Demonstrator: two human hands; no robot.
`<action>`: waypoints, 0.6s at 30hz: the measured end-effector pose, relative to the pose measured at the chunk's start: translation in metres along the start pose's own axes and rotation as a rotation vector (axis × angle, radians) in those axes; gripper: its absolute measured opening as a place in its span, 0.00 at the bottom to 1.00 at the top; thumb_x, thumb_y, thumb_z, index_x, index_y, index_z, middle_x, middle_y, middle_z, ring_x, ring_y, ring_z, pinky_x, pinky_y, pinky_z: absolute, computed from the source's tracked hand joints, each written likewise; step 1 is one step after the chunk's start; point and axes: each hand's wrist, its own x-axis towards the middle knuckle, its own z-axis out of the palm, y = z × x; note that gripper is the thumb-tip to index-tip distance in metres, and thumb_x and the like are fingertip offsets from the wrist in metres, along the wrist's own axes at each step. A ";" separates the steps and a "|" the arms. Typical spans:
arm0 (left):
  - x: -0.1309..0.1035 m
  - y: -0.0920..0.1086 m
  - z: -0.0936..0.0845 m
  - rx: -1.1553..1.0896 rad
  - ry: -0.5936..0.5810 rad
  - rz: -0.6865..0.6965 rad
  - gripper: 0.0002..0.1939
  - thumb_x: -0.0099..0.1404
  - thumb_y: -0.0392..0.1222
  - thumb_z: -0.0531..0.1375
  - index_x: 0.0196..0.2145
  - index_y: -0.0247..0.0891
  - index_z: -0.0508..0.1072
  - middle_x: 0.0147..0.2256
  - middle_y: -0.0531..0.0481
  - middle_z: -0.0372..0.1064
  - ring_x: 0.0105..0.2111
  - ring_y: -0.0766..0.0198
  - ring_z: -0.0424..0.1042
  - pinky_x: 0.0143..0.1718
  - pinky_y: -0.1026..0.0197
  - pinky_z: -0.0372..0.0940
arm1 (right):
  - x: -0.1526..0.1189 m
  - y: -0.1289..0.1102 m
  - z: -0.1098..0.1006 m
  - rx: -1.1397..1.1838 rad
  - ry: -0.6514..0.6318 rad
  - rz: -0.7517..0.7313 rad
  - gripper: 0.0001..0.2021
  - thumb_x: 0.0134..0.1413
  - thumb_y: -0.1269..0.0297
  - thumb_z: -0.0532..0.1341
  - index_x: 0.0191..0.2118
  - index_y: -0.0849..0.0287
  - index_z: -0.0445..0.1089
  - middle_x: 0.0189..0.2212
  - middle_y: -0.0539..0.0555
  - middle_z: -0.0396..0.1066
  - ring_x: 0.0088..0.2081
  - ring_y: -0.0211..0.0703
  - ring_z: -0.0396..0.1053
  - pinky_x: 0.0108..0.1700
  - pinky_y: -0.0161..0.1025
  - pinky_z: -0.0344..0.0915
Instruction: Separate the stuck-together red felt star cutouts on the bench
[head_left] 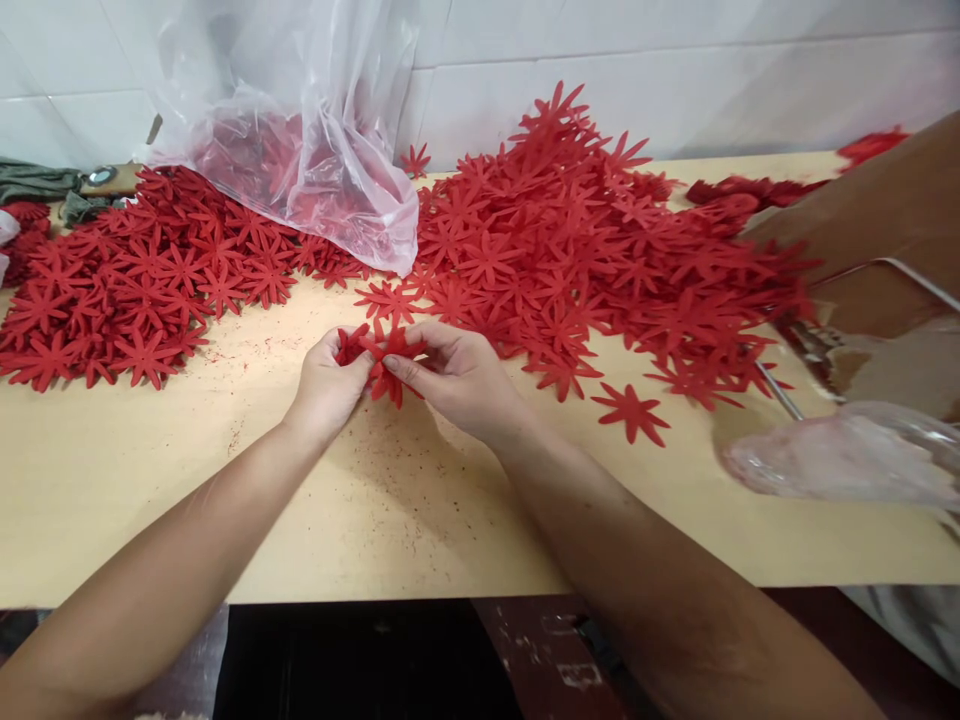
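Between my two hands, above the table, is a red petal piece [391, 362] with narrow pointed lobes. My left hand [335, 378] pinches its left side, with more red petals showing behind the fingers. The thumb and fingers of my right hand [459, 378] grip its right side. Behind my right hand a large heap of red star-shaped pieces [517, 240] spreads across the table. A second heap of darker red pieces [112, 280] lies at the left. One loose red piece [631, 413] rests on the table, right of my right hand.
A clear plastic bag [330, 150] with red pieces inside stands between the heaps. On the right are a brown cardboard box [885, 230] and crumpled clear plastic [847, 455]. Small red crumbs dot the beige table [285, 540]. White tiles line the back wall.
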 end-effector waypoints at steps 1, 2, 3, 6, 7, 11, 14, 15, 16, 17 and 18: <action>0.000 0.000 0.000 0.010 -0.021 -0.009 0.05 0.57 0.30 0.59 0.28 0.35 0.64 0.22 0.59 0.65 0.20 0.77 0.64 0.23 0.70 0.59 | 0.000 0.002 0.000 -0.028 0.015 -0.008 0.11 0.43 0.59 0.67 0.26 0.58 0.67 0.24 0.50 0.69 0.28 0.38 0.67 0.33 0.39 0.67; 0.000 0.001 -0.001 0.025 -0.040 -0.023 0.04 0.58 0.32 0.59 0.28 0.35 0.65 0.21 0.59 0.65 0.19 0.76 0.63 0.22 0.70 0.59 | 0.000 0.004 0.000 -0.053 0.041 -0.016 0.10 0.44 0.60 0.66 0.26 0.58 0.66 0.24 0.50 0.69 0.28 0.38 0.67 0.33 0.39 0.66; 0.000 0.002 -0.001 0.043 -0.055 -0.039 0.04 0.59 0.33 0.58 0.29 0.35 0.65 0.21 0.59 0.64 0.18 0.76 0.63 0.21 0.70 0.58 | 0.001 0.006 -0.001 -0.076 0.076 -0.027 0.09 0.46 0.61 0.65 0.26 0.58 0.66 0.24 0.50 0.68 0.28 0.38 0.66 0.33 0.39 0.66; 0.000 0.005 -0.002 0.067 -0.065 -0.072 0.03 0.60 0.34 0.58 0.29 0.35 0.66 0.21 0.57 0.66 0.18 0.75 0.64 0.20 0.69 0.58 | 0.004 0.011 -0.005 -0.144 0.199 -0.081 0.07 0.46 0.64 0.63 0.27 0.57 0.63 0.25 0.49 0.66 0.27 0.37 0.64 0.33 0.39 0.64; 0.000 0.006 -0.003 0.062 -0.065 -0.081 0.03 0.61 0.35 0.58 0.30 0.34 0.67 0.22 0.56 0.67 0.18 0.75 0.64 0.20 0.69 0.58 | 0.006 0.012 -0.008 -0.164 0.232 -0.101 0.08 0.46 0.65 0.63 0.27 0.57 0.62 0.25 0.49 0.66 0.27 0.36 0.64 0.32 0.39 0.64; -0.001 0.009 -0.004 0.029 -0.065 -0.108 0.02 0.61 0.35 0.58 0.31 0.34 0.68 0.28 0.51 0.72 0.19 0.76 0.64 0.20 0.70 0.59 | 0.019 0.019 -0.039 -0.284 0.423 -0.165 0.11 0.46 0.61 0.64 0.27 0.55 0.59 0.24 0.48 0.63 0.26 0.36 0.62 0.30 0.38 0.63; -0.002 0.009 -0.005 0.019 -0.079 -0.106 0.03 0.61 0.36 0.58 0.31 0.34 0.69 0.28 0.51 0.72 0.19 0.77 0.64 0.20 0.71 0.59 | 0.029 0.031 -0.087 -0.510 0.713 -0.171 0.11 0.52 0.54 0.60 0.32 0.55 0.61 0.26 0.51 0.64 0.30 0.41 0.65 0.34 0.42 0.64; -0.002 0.009 -0.006 0.012 -0.086 -0.103 0.03 0.60 0.37 0.59 0.31 0.34 0.70 0.28 0.51 0.72 0.19 0.77 0.64 0.20 0.71 0.59 | 0.030 0.035 -0.104 -0.592 0.820 -0.163 0.11 0.54 0.53 0.57 0.34 0.55 0.62 0.28 0.53 0.65 0.33 0.43 0.66 0.37 0.44 0.65; -0.001 0.009 -0.007 0.000 -0.093 -0.101 0.03 0.60 0.37 0.58 0.31 0.34 0.70 0.28 0.50 0.72 0.20 0.76 0.64 0.20 0.71 0.60 | 0.031 0.039 -0.121 -0.669 0.915 -0.144 0.13 0.56 0.52 0.54 0.36 0.56 0.63 0.31 0.55 0.66 0.35 0.46 0.67 0.39 0.47 0.65; -0.001 0.008 -0.007 -0.015 -0.101 -0.102 0.03 0.60 0.36 0.58 0.32 0.34 0.70 0.29 0.50 0.73 0.20 0.75 0.65 0.21 0.70 0.61 | 0.032 0.042 -0.135 -0.744 1.009 -0.123 0.14 0.57 0.51 0.53 0.38 0.57 0.65 0.34 0.58 0.67 0.38 0.48 0.68 0.43 0.51 0.65; -0.001 0.008 -0.007 -0.031 -0.108 -0.107 0.04 0.60 0.35 0.57 0.33 0.33 0.70 0.30 0.49 0.73 0.21 0.74 0.67 0.22 0.70 0.63 | 0.031 0.043 -0.144 -0.812 1.084 -0.105 0.16 0.57 0.50 0.52 0.40 0.58 0.66 0.38 0.60 0.67 0.42 0.51 0.67 0.47 0.55 0.63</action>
